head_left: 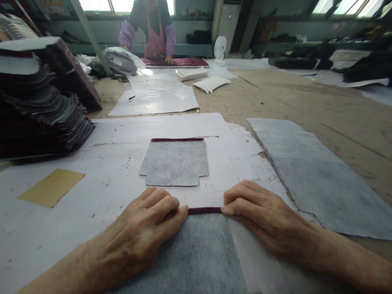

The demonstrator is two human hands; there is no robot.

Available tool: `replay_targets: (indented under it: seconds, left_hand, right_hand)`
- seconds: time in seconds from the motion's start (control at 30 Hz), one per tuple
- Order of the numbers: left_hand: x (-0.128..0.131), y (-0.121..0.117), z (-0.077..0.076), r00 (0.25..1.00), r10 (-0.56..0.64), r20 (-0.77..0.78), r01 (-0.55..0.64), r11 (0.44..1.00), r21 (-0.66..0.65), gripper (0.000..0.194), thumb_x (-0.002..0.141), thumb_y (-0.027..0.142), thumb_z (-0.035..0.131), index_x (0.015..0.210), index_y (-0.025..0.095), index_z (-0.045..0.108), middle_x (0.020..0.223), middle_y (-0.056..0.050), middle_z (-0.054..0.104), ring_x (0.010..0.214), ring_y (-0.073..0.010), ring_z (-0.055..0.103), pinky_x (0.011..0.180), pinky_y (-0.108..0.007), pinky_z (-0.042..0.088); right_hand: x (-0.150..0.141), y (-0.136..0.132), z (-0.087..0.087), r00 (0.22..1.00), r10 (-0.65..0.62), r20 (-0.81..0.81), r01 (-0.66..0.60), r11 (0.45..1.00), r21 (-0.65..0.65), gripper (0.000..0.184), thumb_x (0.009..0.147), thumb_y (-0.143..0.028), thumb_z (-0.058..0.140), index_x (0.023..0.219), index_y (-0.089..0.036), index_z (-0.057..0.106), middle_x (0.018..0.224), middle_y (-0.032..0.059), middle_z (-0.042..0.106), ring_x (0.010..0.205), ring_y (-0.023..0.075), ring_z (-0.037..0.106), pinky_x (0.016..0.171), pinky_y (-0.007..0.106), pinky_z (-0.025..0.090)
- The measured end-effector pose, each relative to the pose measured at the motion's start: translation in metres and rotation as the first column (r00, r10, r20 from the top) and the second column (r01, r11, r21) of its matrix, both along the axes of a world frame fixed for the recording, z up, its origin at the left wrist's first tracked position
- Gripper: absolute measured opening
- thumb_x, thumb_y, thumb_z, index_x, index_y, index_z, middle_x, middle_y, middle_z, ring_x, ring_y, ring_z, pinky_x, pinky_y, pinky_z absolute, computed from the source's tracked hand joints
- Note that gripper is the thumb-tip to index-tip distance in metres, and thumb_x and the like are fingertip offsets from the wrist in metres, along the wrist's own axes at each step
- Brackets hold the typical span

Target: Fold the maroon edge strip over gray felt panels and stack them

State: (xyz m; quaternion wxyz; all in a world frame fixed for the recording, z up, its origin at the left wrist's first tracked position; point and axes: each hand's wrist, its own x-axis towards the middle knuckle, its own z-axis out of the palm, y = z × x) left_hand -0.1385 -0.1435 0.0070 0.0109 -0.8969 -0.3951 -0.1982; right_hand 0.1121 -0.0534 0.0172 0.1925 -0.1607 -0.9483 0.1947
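Observation:
In front of me lies a grey fabric piece [202, 253] with a narrow dark red strip [204, 210] folded along its far edge. My left hand [143, 224] pinches the left end of that folded edge, thumb on top. At the right end, my right hand [260, 216] has its fingers closed on the same edge. Between the two hands the dark red fold shows. Just beyond them, a smaller notched grey fabric piece [174, 163] lies flat, its far edge also bordered in dark red. The near end of my piece runs out of view.
A tall stack of dark fabric pieces [36, 110] stands at the left. A yellow card [52, 187] lies near it on white paper [101, 163]. Another grey sheet [318, 175] is at the right. Across the table, a person [153, 32] with purple sleeves works beside a white fan [220, 49].

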Motion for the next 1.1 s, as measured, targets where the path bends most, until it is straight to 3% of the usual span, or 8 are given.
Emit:
replay_targets:
  seconds: [0.13, 0.23, 0.33, 0.47, 0.73, 0.87, 0.97, 1.1]
  left_hand:
    - [0.000, 0.001, 0.001, 1.000, -0.017, 0.006, 0.016, 1.000, 0.005, 0.030, 0.085, 0.003, 0.036, 0.111, 0.009, 0.051, 0.086, -0.008, 0.052, 0.076, -0.0181, 0.043, 0.067, -0.035, 0.039]
    - [0.001, 0.002, 0.001, 1.000, -0.025, 0.017, 0.025, 1.000, 0.003, 0.030, 0.085, 0.003, 0.036, 0.110, 0.008, 0.051, 0.085, -0.008, 0.051, 0.075, -0.0186, 0.043, 0.066, -0.036, 0.038]
    - [0.003, 0.003, 0.002, 1.000, -0.013, 0.014, 0.013, 1.000, 0.023, 0.027, 0.085, 0.005, 0.035, 0.103, 0.010, 0.054, 0.081, -0.006, 0.050, 0.073, -0.0183, 0.043, 0.064, -0.035, 0.038]
    - [0.001, 0.003, 0.002, 1.000, 0.021, 0.019, -0.021, 1.000, -0.012, 0.024, 0.085, 0.006, 0.034, 0.087, 0.013, 0.056, 0.078, -0.005, 0.050, 0.072, -0.0172, 0.042, 0.064, -0.034, 0.040]
    - [-0.033, -0.008, 0.002, 0.982, 0.020, 0.188, -0.014, 0.999, -0.028, 0.034, 0.079, -0.004, 0.040, 0.104, 0.012, 0.054, 0.085, -0.006, 0.052, 0.075, -0.0145, 0.043, 0.064, -0.028, 0.045]
    - [-0.041, -0.010, 0.002, 0.985, -0.006, 0.172, 0.010, 1.000, -0.021, 0.033, 0.080, -0.003, 0.040, 0.106, 0.011, 0.054, 0.084, -0.007, 0.052, 0.076, -0.0152, 0.043, 0.065, -0.029, 0.046]
    - [-0.040, -0.008, 0.002, 0.991, -0.049, 0.128, 0.049, 0.999, 0.003, 0.030, 0.083, 0.000, 0.038, 0.106, 0.007, 0.054, 0.081, -0.008, 0.052, 0.074, -0.0159, 0.042, 0.065, -0.031, 0.045]
    - [-0.038, -0.008, 0.002, 0.997, -0.052, 0.058, 0.053, 0.998, -0.016, 0.029, 0.084, 0.003, 0.036, 0.107, 0.004, 0.054, 0.081, -0.009, 0.053, 0.075, -0.0174, 0.041, 0.066, -0.033, 0.044]
  right_hand:
    - [0.002, 0.005, 0.009, 0.974, -0.221, -0.046, 0.207, 0.956, -0.206, 0.009, 0.078, -0.010, 0.055, 0.076, -0.018, 0.057, 0.088, 0.0009, 0.060, 0.078, 0.0110, 0.057, 0.069, 0.022, 0.047]
    - [-0.011, -0.004, 0.015, 0.941, -0.313, -0.127, 0.299, 0.947, -0.117, 0.017, 0.082, -0.009, 0.048, 0.084, -0.020, 0.060, 0.090, 0.0022, 0.060, 0.082, 0.0128, 0.058, 0.073, 0.025, 0.046]
    - [-0.037, -0.024, 0.010, 0.962, -0.222, -0.157, 0.234, 0.971, 0.056, 0.026, 0.080, -0.004, 0.042, 0.089, -0.017, 0.062, 0.084, 0.0050, 0.059, 0.079, 0.0157, 0.054, 0.069, 0.028, 0.047]
    - [-0.065, -0.042, -0.006, 0.980, -0.147, -0.136, 0.173, 0.963, 0.208, 0.029, 0.078, -0.002, 0.034, 0.078, -0.012, 0.062, 0.071, 0.0077, 0.056, 0.068, 0.0182, 0.049, 0.059, 0.032, 0.046]
    - [-0.062, -0.039, -0.007, 0.995, -0.049, -0.090, 0.078, 0.934, 0.349, 0.031, 0.087, -0.005, 0.032, 0.094, -0.006, 0.062, 0.073, 0.0091, 0.057, 0.068, 0.0175, 0.049, 0.057, 0.029, 0.048]
    - [-0.062, -0.041, -0.006, 0.999, -0.032, -0.037, 0.044, 0.919, 0.392, 0.033, 0.088, -0.007, 0.031, 0.109, -0.006, 0.057, 0.075, 0.0072, 0.059, 0.070, 0.0170, 0.052, 0.060, 0.029, 0.050]
    - [-0.064, -0.043, -0.004, 0.999, -0.032, 0.033, 0.016, 0.910, 0.415, 0.035, 0.088, -0.007, 0.030, 0.109, -0.006, 0.057, 0.076, 0.0067, 0.060, 0.069, 0.0172, 0.052, 0.059, 0.030, 0.051]
    - [-0.074, -0.050, 0.005, 0.990, -0.064, 0.125, -0.017, 0.829, 0.558, 0.039, 0.079, 0.001, 0.030, 0.101, -0.002, 0.062, 0.077, 0.0102, 0.062, 0.062, 0.0190, 0.053, 0.052, 0.032, 0.051]
